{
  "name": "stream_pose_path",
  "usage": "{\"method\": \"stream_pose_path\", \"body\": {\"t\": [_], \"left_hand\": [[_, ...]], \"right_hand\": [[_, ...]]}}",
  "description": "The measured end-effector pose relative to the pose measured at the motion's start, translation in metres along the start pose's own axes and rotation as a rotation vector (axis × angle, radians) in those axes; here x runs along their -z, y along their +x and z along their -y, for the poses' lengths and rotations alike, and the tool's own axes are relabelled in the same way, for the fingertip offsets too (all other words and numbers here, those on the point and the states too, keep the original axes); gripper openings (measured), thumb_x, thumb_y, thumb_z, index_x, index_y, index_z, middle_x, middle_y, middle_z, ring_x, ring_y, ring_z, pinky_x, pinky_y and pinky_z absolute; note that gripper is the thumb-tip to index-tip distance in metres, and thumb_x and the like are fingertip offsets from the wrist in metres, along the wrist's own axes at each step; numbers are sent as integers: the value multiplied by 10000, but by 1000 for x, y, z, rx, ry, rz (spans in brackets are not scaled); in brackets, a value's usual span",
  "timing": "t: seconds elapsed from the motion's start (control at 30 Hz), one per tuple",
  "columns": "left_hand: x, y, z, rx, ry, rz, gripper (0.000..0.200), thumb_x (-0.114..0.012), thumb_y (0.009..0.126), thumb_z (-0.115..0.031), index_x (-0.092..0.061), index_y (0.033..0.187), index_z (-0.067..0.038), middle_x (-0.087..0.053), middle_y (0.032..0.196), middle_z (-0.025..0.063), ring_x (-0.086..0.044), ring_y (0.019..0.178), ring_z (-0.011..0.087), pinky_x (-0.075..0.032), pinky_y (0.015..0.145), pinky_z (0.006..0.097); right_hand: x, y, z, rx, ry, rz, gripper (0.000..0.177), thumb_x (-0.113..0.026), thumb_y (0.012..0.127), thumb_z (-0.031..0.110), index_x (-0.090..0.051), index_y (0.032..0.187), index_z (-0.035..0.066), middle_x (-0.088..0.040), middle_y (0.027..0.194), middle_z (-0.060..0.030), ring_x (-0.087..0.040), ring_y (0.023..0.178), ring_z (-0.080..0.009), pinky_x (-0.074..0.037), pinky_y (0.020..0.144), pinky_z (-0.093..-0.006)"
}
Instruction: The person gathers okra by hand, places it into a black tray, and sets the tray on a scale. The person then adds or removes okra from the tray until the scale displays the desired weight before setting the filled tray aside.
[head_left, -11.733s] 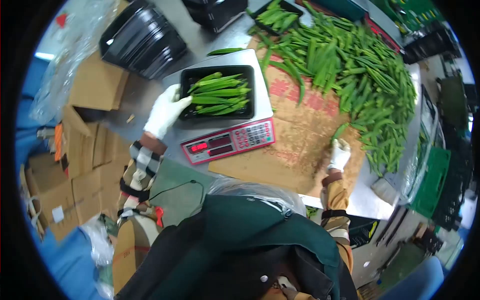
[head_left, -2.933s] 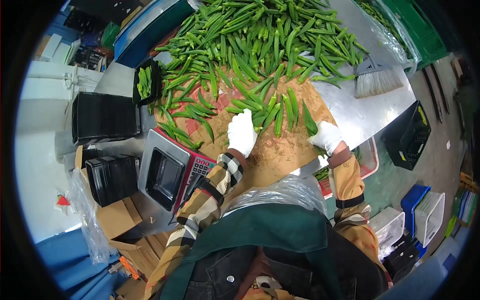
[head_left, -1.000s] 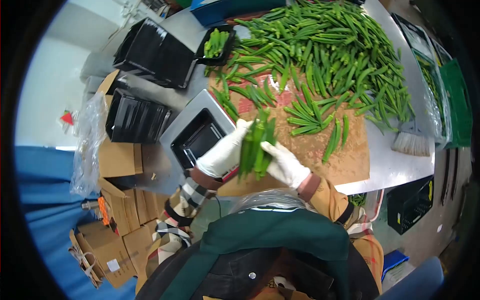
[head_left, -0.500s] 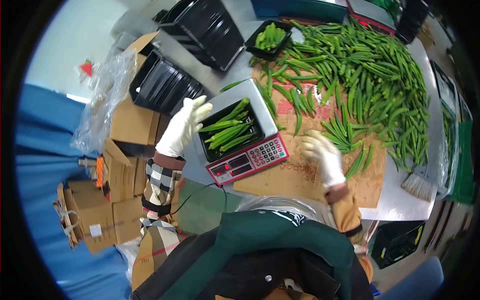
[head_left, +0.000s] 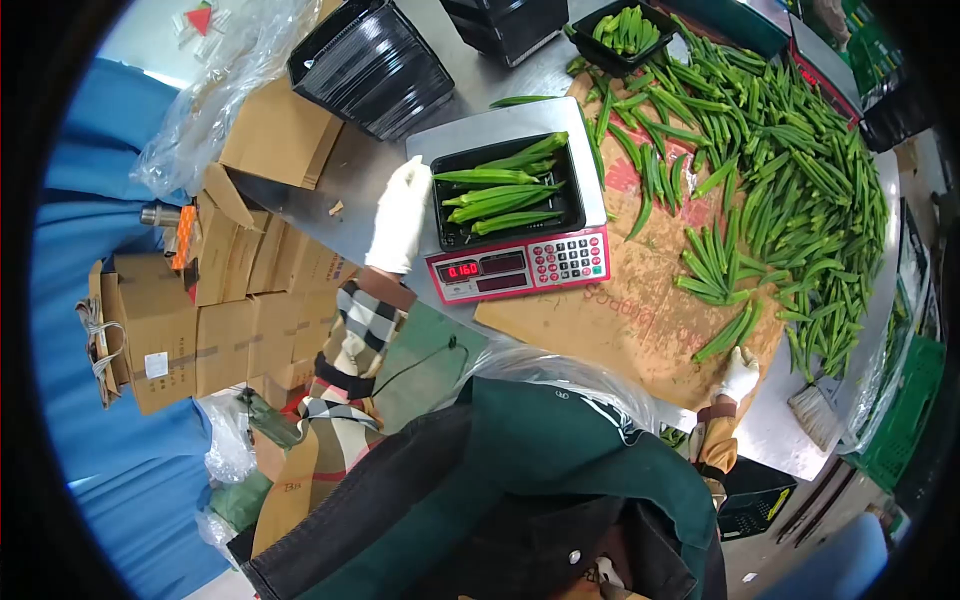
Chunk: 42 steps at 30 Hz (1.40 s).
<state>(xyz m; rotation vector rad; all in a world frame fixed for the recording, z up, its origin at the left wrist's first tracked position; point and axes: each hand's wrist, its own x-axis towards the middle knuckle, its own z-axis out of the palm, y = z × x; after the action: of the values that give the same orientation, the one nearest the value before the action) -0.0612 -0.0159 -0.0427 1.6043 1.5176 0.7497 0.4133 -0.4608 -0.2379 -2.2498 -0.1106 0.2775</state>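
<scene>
A black tray [head_left: 453, 234] holding several okra pods [head_left: 500, 195] rests on a scale [head_left: 590, 262] with a red-framed panel that reads 0.160. My left hand [head_left: 400, 215], in a white glove, is beside the tray's left edge with its fingers drawn together; whether anything is between them is too small to tell. At the lower right of the cardboard sheet [head_left: 620, 320], my gloved right hand [head_left: 739, 375] touches the end of a small group of okra [head_left: 725, 335]. Its fingers are bent, and their grip is unclear.
A large okra pile [head_left: 800, 190] covers the right side of the table. Behind the scale stand a second tray of okra [head_left: 625, 35] and stacked black trays [head_left: 375, 75]. Cardboard boxes [head_left: 155, 330] are at the left, and a brush [head_left: 815, 412] lies at the right edge.
My right hand has moved right and down to the small okra group. The fingers of my left hand, spread before, have come together beside the tray. The camera view has shifted.
</scene>
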Motion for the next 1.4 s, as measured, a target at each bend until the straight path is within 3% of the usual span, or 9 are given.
{"method": "stream_pose_path", "body": {"t": [0.1, 0.17, 0.37, 0.6, 0.77, 0.9, 1.07, 1.23, 1.4], "left_hand": [[-38, -32, -13, -127, 230, -43, 746, -641, 968, -336, -316, 1554, -8, -454, 1491, 283, -447, 1388, 383, -345, 1152, 419], [-55, -37, -8, -343, 376, -77, 723, -629, 968, -238, -288, 1563, -9, -346, 1560, 288, -366, 1431, 420, -300, 1186, 431], [-74, -43, -23, -498, 492, 70, 560, -617, 963, -228, -475, 1478, -57, -309, 1572, 299, -338, 1425, 471, -304, 1184, 471], [-84, -51, -38, -440, 255, 106, 543, -609, 969, -182, -465, 1481, -75, -351, 1552, 281, -343, 1431, 437, -307, 1180, 459], [-71, -46, -36, -422, 13, 38, 480, -481, 1001, -39, -463, 1481, -51, -495, 1488, 168, -449, 1393, 326, -326, 1174, 412], [-36, -33, -30, -362, -11, -104, 432, -479, 1032, -62, -496, 1463, -44, -546, 1450, 149, -516, 1340, 245, -371, 1138, 343], [9, -10, -28, -204, -278, -209, 394, -517, 1055, -135, -518, 1429, -9, -673, 1257, 130, -634, 1120, 170, -486, 998, 301], [18, -3, -34, -92, -307, -5, 381, -499, 1067, -198, -544, 1412, -42, -727, 1104, 97, -639, 860, 96, -514, 799, 253], [7, -12, -55, 66, -292, 300, 418, -512, 1067, -281, -542, 1412, -48, -724, 1110, 73, -643, 836, 87, -522, 776, 238]], "right_hand": [[-4, -7, 24, -83, 60, 53, 321, -743, 885, 89, -672, 1127, -109, -731, 992, -133, -665, 855, -172, -535, 805, -293], [0, -20, 40, 111, -275, -28, 296, -761, 866, 99, -695, 1099, -72, -724, 898, -114, -660, 793, -170, -539, 764, -296], [3, -10, 63, -259, 437, 76, 202, -707, 949, 111, -697, 1096, -28, -718, 910, -48, -635, 762, -93, -515, 685, -229], [-48, -110, 272, 302, 537, 409, 240, -703, 946, 77, -707, 1166, -18, -715, 981, -54, -628, 805, -94, -524, 736, -238], [-86, -152, 302, 780, 174, 597, 294, -711, 893, -32, -693, 1185, -14, -675, 1063, -40, -579, 920, -99, -484, 838, -244], [-83, -155, 263, 572, 337, 598, 325, -723, 882, 20, -718, 1206, 48, -637, 985, -58, -600, 879, -143, -502, 826, -274], [-68, -136, 172, 90, 278, 729, 303, -670, 959, 42, -659, 1250, -41, -700, 1194, -82, -645, 998, -111, -521, 912, -255], [-74, -149, 123, -21, 195, 808, 324, -671, 952, 34, -653, 1267, -40, -717, 1158, -81, -647, 986, -105, -526, 897, -249], [-91, -171, 103, -39, 114, 861, 296, -653, 959, 32, -662, 1249, -28, -721, 1127, -80, -647, 956, -100, -529, 872, -242]]}}
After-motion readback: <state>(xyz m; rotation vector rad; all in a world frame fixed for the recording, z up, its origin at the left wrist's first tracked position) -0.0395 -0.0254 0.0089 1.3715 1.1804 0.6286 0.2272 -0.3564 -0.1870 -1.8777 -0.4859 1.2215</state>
